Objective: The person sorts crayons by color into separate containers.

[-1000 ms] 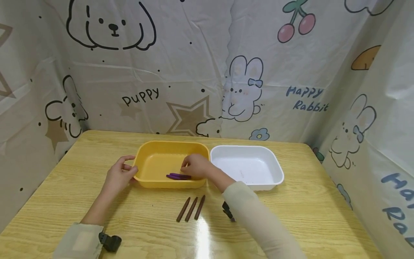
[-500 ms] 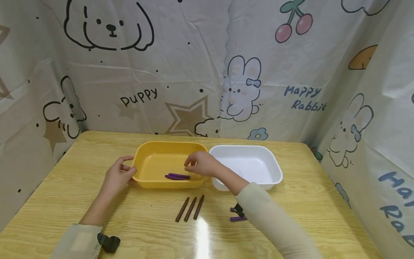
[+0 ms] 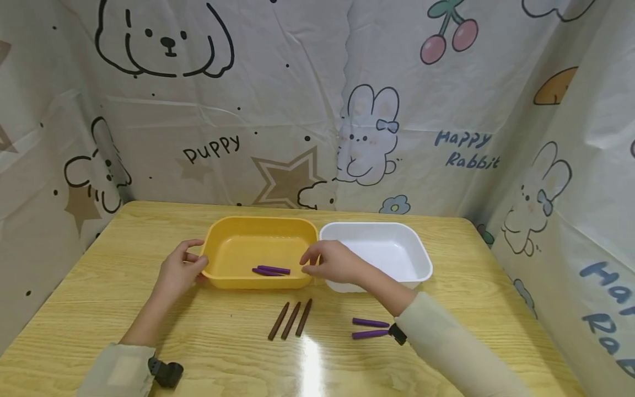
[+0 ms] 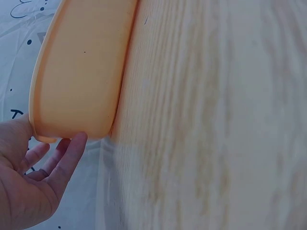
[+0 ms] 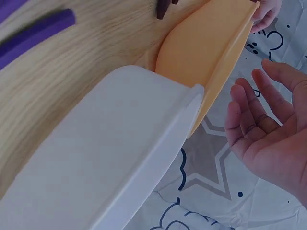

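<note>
My left hand [image 3: 179, 269] holds the left end of a yellow plastic tub [image 3: 258, 283], thumb at the rim and fingers against the outer wall; in the left wrist view these fingers [image 4: 67, 165] press the tub's end. Two purple crayons [image 3: 274, 269] lie inside near the front wall. Over the place where the two tubs meet hovers my right hand [image 3: 337, 262], its fingers loosely bent around nothing, as the right wrist view also shows. Beneath it stands a white tub [image 3: 426, 270], partly hidden by the right hand and forearm.
Three brown crayons [image 3: 291, 320] lie side by side on the wooden table [image 3: 223, 353] before the yellow tub. Two more purple crayons [image 3: 370, 334] lie to their right, by the right sleeve. A printed curtain [image 3: 278, 82] closes off the back and sides.
My right hand has drawn out of the yellow tub and moved right, leaving the two purple crayons inside. Its arm now uncovers two purple crayons on the table. The left hand stays put.
</note>
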